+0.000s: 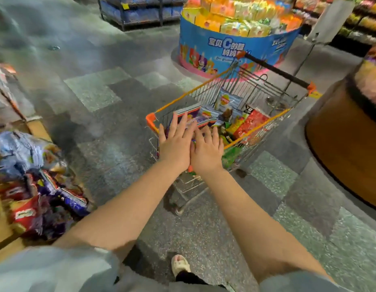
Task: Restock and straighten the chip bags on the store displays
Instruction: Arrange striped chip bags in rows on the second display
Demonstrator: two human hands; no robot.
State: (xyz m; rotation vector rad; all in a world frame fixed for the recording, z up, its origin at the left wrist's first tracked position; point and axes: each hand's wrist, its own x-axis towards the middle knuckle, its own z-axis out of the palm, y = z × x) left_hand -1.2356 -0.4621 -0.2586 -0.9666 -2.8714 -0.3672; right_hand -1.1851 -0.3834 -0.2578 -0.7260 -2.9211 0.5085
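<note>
- Both hands reach over the near end of the shopping cart (267, 121): left hand (176, 142) flat, fingers straight, over a purple chip bag (189, 116); right hand (207, 151) flat beside it, fingers spread. Contact with the bags cannot be confirmed.
- Cart load: blue-white chip bag (228, 100) upright with a red-yellow logo, lettering illegible; red bag (251, 123).
- Round blue display (229, 49) bears partly readable Chinese text with a large "C".
- Chip bags (35, 182) at left: blurred, partly cut off.
</note>
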